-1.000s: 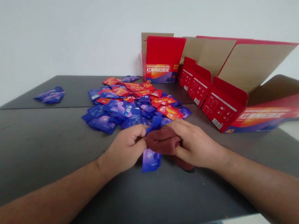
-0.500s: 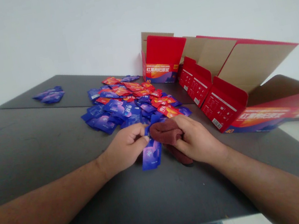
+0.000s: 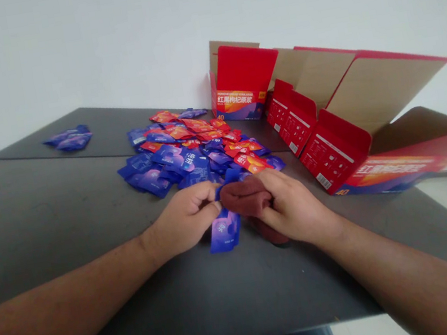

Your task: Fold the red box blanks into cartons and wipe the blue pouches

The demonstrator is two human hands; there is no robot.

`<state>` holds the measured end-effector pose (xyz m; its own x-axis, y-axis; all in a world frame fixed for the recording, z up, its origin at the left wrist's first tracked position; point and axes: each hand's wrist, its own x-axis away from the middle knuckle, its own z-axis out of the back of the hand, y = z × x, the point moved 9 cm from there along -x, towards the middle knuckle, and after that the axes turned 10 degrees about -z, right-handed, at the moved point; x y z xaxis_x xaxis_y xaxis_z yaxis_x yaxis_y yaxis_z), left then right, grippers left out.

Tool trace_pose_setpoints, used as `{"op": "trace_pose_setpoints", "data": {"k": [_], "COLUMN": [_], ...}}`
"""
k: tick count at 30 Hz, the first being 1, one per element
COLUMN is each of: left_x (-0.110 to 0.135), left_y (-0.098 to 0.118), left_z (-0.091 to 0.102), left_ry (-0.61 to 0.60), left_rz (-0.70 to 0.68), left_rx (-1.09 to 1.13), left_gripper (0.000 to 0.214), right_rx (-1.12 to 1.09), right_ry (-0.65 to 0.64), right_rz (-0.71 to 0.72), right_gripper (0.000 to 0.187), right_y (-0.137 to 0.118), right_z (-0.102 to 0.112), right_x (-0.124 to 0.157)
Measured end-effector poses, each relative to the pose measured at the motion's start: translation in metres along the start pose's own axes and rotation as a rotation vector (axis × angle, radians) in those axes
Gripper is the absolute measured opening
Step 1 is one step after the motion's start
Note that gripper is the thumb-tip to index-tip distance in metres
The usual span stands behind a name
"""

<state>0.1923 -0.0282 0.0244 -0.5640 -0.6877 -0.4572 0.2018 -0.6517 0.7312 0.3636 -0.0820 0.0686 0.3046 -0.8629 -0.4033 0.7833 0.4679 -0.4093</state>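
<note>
Between thumb and fingers my left hand [image 3: 191, 217] pinches a blue sachet [image 3: 223, 233] by its upper part. The sachet hangs tilted near the front of the dark table. Bunched in my right hand [image 3: 291, 202] is a brown cloth [image 3: 245, 197], pressed against the sachet's upper right side and covering part of it. A lower fold of the cloth droops under my right fingers. Just beyond both hands lies a heap of blue sachets [image 3: 183, 160] mixed with red-orange sachets [image 3: 251, 161].
A small pile of blue sachets [image 3: 70, 139] lies at the far left of the grey table [image 3: 61, 200]. Open red boxes stand on the right: one box [image 3: 240, 99] at the back, others [image 3: 326, 153] nearer, with raised cardboard flaps [image 3: 389, 82]. A white wall is behind.
The cloth has slid slightly left across the sachet. Both hands keep their grips. The whole view has shifted a little.
</note>
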Motion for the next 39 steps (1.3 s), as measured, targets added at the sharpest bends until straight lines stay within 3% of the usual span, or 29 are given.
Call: {"op": "trace_pose_setpoints", "data": {"k": [3, 7, 12, 16, 22, 26, 30, 35, 39], "left_x": [0.001, 0.002, 0.001, 0.000, 0.000, 0.000, 0.005, 0.012, 0.015], "left_y": [0.001, 0.005, 0.008, 0.010, 0.008, 0.002, -0.017, -0.033, -0.035], "left_z": [0.003, -0.002, 0.002, -0.004, 0.000, -0.002, -0.010, -0.021, -0.025], "left_ry": [0.011, -0.027, 0.002, -0.058, -0.017, -0.024, -0.001, 0.067, 0.104], "left_rz": [-0.001, -0.024, -0.029, -0.037, -0.026, 0.014, 0.111, 0.223, 0.318], "left_rx": [-0.046, 0.019, -0.043, 0.026, -0.039, 0.033, 0.172, 0.430, 0.547], "left_gripper": [0.022, 0.023, 0.021, 0.020, 0.022, 0.028, 0.026, 0.028, 0.027], "right_rx": [-0.005, -0.016, -0.033, -0.032, -0.034, -0.024, 0.017, 0.078, 0.131], "right_ry": [0.044, -0.043, 0.053, -0.016, 0.017, -0.084, -0.061, -0.272, -0.170], "right_rz": [-0.029, 0.032, -0.042, 0.030, -0.075, 0.014, -0.071, 0.046, -0.027], "right_gripper": [0.030, 0.022, 0.030, 0.022, 0.023, 0.016, 0.021, 0.014, 0.017], "right_y": [0.003, -0.006, 0.000, -0.007, 0.003, -0.005, 0.003, -0.016, -0.010], "right_z": [0.005, -0.002, 0.008, 0.002, 0.004, -0.005, -0.002, -0.023, -0.016], "right_x": [-0.001, 0.001, -0.001, 0.001, -0.001, 0.001, -0.001, 0.009, 0.005]}}
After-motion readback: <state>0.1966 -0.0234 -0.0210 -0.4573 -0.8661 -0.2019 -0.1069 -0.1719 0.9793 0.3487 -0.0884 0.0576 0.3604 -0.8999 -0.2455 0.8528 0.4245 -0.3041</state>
